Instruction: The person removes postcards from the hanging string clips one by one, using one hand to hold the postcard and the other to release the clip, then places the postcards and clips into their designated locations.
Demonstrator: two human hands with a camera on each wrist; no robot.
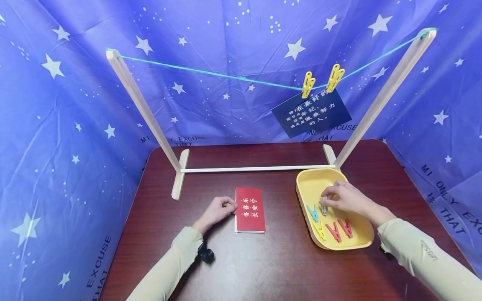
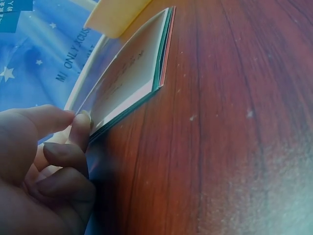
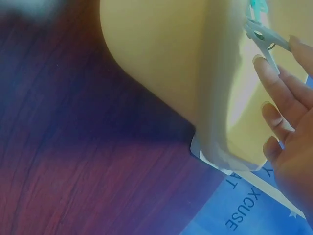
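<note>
My left hand (image 1: 216,212) is at the left edge of a small stack of cards on the table, and its thumb and forefinger pinch the edge of the red card (image 1: 250,209) on top. White Chinese characters are printed on this card. In the left wrist view the layered card stack (image 2: 128,73) slants away from the fingertips. My right hand (image 1: 348,201) reaches into a yellow tray (image 1: 314,179), where thumb and fingers pinch a grey clothespin (image 3: 266,36) by its handles. Blue (image 1: 313,213), yellow (image 1: 319,230) and red clothespins (image 1: 333,232) lie in the tray nearby.
Behind the cards stands a wooden frame (image 1: 256,169) with a sagging green string (image 1: 211,72) between its posts. Two yellow clothespins (image 1: 308,85) hold dark blue cards (image 1: 316,115) on the string at right. A blue starry curtain (image 1: 226,25) surrounds the dark red table (image 1: 241,267).
</note>
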